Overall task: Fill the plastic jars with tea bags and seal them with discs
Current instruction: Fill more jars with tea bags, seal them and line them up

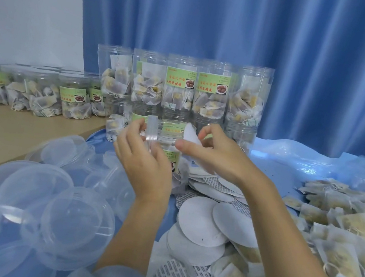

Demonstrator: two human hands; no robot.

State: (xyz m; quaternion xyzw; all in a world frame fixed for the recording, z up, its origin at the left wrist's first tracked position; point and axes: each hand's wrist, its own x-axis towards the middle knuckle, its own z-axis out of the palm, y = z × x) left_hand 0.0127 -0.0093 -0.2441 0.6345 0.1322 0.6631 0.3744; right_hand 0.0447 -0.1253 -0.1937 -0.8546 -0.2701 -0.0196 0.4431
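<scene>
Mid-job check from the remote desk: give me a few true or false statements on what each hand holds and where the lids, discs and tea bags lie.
1. The right hand pinches a white disc. True.
2. The left hand holds a clear jar. True.
3. The loose clear lids lie on the person's right. False: they lie on the left.
4. The loose tea bags are piled on the right. True.
5. The filled jars at the back stand before a red curtain. False: the curtain is blue.
</scene>
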